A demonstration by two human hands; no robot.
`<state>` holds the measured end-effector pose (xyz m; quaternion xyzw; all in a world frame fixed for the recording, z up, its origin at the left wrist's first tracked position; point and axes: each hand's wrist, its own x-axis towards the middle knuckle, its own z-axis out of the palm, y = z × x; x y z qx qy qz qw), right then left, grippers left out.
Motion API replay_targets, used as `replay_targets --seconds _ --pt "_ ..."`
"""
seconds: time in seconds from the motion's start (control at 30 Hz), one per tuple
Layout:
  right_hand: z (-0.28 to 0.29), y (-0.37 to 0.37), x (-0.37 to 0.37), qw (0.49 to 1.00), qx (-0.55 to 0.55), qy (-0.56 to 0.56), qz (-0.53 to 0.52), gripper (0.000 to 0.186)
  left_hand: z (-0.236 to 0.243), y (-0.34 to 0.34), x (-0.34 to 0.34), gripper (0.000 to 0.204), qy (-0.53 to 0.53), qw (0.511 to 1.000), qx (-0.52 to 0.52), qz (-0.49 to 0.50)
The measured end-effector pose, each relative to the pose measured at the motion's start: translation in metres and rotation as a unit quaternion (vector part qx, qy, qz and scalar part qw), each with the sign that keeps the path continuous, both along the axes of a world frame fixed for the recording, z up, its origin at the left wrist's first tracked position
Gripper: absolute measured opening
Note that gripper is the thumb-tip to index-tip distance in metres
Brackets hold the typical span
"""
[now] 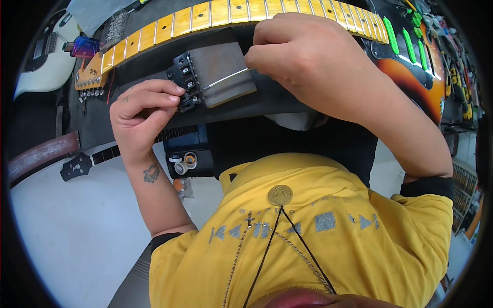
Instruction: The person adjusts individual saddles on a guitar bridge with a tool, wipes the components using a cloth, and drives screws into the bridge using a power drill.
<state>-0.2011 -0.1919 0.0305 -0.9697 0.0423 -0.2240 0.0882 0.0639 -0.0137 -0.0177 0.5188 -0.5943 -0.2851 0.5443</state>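
My left hand (146,108) has its fingers curled on the end of a black guitar bridge (184,72) with metal saddles and screws. Right beside the bridge is a flat grey block (221,56). A thin silver rod (226,78) crosses the block from the saddles to my right hand (292,51), whose curled fingers grip its far end. The hand's underside and fingertips are partly hidden. Just beyond, a guitar with a yellow fretted neck (179,21) and a sunburst body (429,77) with green pickups lies across the black work surface (128,77).
A white guitar body (41,72) lies at upper left, near a blue-purple device (84,47). A dark headstock (74,167) and small round tins (187,160) sit below my left hand. Tools (462,82) crowd the right rim. My yellow shirt fills the lower view.
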Motion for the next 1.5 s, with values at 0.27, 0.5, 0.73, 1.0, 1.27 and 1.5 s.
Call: replay_targets --seconds 0.27,0.5,0.73,1.0,1.27,1.5 --pt "0.014 -0.008 0.000 0.997 0.030 0.054 0.036 0.010 0.001 -0.002 -0.003 0.024 -0.006 1.000 -0.005 0.002" --pt "0.018 -0.009 0.000 0.994 0.036 0.084 0.059 0.009 0.001 -0.001 -0.001 0.024 0.000 1.000 0.002 -0.004" --pt "0.002 0.000 0.001 0.999 -0.034 0.031 0.008 0.018 -0.002 -0.001 0.004 0.025 0.006 1.000 0.005 -0.011" --pt "0.008 0.004 0.002 0.998 0.018 0.053 0.006 0.014 -0.001 -0.002 0.003 0.027 0.011 1.000 0.005 -0.015" --pt "0.003 0.003 0.002 0.998 -0.046 0.021 0.026 0.016 -0.002 -0.002 0.004 0.027 0.019 1.000 0.008 -0.022" --pt "-0.008 0.004 0.005 1.000 0.017 0.014 0.002 0.017 -0.003 -0.001 0.002 0.029 0.033 0.999 0.008 -0.018"
